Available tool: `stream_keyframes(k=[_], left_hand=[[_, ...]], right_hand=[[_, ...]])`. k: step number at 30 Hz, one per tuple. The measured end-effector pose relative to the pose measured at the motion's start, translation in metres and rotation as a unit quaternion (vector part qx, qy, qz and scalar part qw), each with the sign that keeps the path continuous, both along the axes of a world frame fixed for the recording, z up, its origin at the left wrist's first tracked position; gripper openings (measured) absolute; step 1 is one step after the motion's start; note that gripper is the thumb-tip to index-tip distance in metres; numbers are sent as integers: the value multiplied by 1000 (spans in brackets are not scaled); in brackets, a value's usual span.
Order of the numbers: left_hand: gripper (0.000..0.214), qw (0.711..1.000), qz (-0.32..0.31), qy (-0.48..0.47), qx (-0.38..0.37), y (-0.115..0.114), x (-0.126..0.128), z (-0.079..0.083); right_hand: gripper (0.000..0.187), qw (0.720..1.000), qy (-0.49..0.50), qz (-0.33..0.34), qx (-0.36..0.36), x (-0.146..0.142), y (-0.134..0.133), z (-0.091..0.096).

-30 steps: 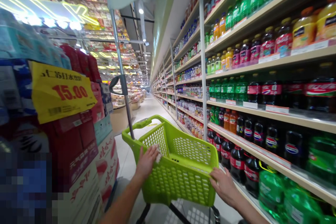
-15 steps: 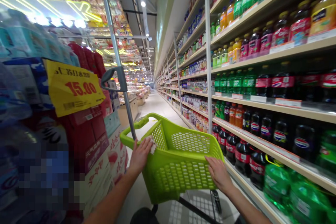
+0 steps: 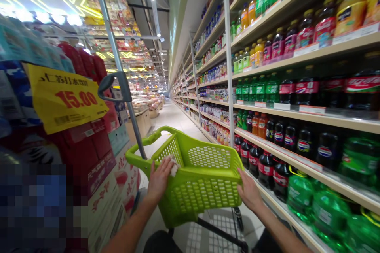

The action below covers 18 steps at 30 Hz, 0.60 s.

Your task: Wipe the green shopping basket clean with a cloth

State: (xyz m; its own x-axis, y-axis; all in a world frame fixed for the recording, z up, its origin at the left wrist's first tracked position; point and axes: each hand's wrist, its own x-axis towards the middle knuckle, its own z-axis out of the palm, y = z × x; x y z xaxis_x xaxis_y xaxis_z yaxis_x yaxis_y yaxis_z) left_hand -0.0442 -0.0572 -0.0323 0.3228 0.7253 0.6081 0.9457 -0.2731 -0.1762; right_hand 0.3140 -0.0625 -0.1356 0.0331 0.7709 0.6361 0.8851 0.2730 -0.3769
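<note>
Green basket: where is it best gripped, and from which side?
The green basket is best taken by its thick top rim from the near end, one hand per corner, where the left hand and right hand rest; its perforated walls slope.

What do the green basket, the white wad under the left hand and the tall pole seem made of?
The green basket: most likely moulded plastic, smooth and slightly glossy, its walls pierced with a regular grid of holes. The white wad under the left hand: probably soft cloth or tissue, matte and crumpled. The pole: apparently metal, grey with a shiny streak.
</note>
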Motion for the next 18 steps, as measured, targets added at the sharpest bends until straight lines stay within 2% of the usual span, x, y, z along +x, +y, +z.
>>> stream_keyframes(k=[2,7,9,11,13,16,18], left_hand=[[43,999,-37,-11,-32,0,38,-6],[31,978,-198,-5,-65,0,183,-50],[30,970,-234,22,-55,0,211,-60],[31,969,-241,44,-44,2,206,-63],[33,975,-213,49,-36,5,173,-57],[38,990,-132,34,-26,9,110,-42],[41,994,-99,28,-23,9,89,-35]], right_hand=[[62,1000,12,1,9,-3,-2,-5],[66,1000,13,-16,-1,-8,-7,-17],[67,1000,10,-19,-2,-6,-7,-20],[68,1000,7,-24,-1,-4,-7,-21],[70,1000,5,-28,-2,-5,-7,-20],[70,999,12,-43,-9,-11,-7,-17],[70,998,14,-59,-10,-18,-7,-15]])
